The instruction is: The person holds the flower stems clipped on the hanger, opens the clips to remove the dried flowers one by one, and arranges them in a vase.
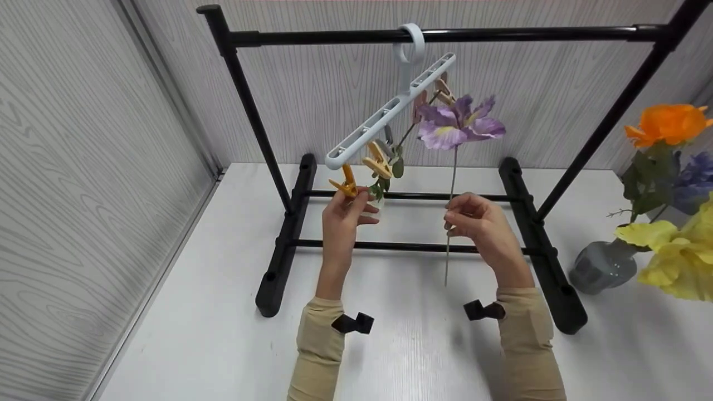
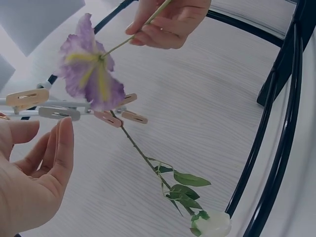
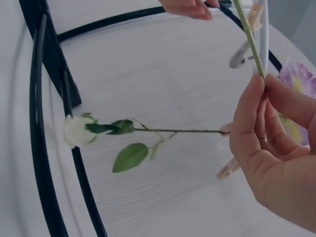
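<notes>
My right hand pinches the thin green stem of a purple artificial iris, bloom upward. At the near end of a pale grey clip hanger, my left hand pinches an orange clothespin between thumb and forefinger, the other fingers extended. More clothespins hang along the bar: a yellow one, a grey one, a pink one and beige ones. Head down from the pink clothespin hangs a white rose with green leaves.
A black rack carries the hanger by its hook, with its feet on the white table. To the right stands a grey vase with orange, blue and yellow flowers.
</notes>
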Demonstrator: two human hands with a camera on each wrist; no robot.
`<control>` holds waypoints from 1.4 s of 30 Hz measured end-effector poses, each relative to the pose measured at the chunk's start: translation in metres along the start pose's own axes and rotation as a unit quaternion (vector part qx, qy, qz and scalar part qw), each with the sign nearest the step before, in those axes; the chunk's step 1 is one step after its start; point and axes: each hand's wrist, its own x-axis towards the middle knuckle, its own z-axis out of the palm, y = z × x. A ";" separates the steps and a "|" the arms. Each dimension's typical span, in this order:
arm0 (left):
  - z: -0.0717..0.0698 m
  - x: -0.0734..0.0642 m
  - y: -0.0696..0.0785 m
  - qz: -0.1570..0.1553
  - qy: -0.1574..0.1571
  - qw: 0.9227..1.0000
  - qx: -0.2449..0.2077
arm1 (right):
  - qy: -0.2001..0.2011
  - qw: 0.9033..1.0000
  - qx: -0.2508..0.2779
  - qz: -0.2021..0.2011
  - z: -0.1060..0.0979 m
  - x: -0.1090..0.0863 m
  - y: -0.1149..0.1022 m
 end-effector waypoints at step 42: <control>-0.007 0.000 0.004 0.030 0.022 0.996 -0.086 | 0.366 0.882 0.037 -0.295 -0.127 -0.053 -0.049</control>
